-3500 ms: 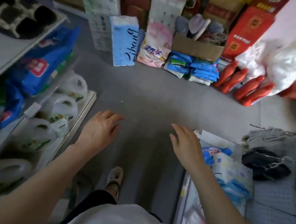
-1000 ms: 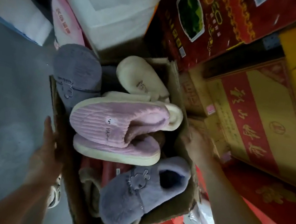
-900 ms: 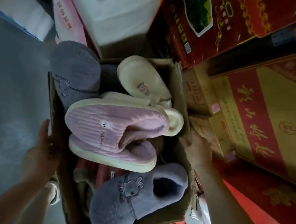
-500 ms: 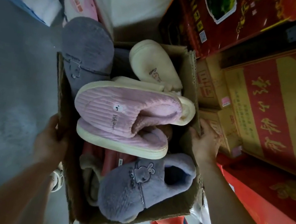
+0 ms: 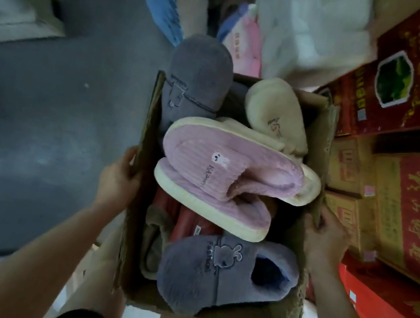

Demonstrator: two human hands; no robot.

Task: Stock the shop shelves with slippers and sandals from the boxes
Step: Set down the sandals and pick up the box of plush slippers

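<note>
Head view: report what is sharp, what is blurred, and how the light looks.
Head view: pink slippers in the cardboard box fairly sharp; white packs at the top smeared; light dim and even, no glare; red cartons bend toward the right edge.

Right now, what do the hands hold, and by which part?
The left hand and right hand grip the brown cardboard box by its opposite side walls.

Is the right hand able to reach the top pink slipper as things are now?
Probably yes, but not at once: the right hand grips the box by its right wall and would have to let go. The top pink slipper lies uncovered, close to that hand.
</note>
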